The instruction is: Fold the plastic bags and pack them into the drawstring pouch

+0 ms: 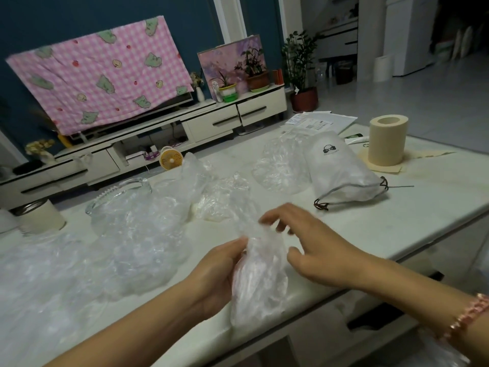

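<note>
**Clear Bag in Hand at a Crowded Desk**

A pale, marbled desk (352,229) fills the foreground of a dim living room with a dark blue wall and a light tiled floor. Behind it, a low white TV cabinet (211,123) carries a screen draped in pink checked cloth (100,75), flanked by potted plants (301,72). A small yellow fan (170,158) shows just past the desk's far edge.

Crumpled clear plastic bags (143,234) spread across the left half of the desk, partly covering a glass dish (119,194), with a tin can (42,218) at the far left. The grey drawstring pouch (341,168) lies on its side toward the right, already bulging, its mouth and dark cord facing the person. A roll of beige paper (387,139) stands upright beyond it.

At the near edge, the left hand (219,276) grips one clear bag (259,282) from the side, thumb curled over it. The right hand (312,247) is just right of the bag, fingers spread and lightly bent, thumb apart, fingertips at the bag's upper end; blur hides whether they touch it. The pouch lies well beyond both hands.
</note>
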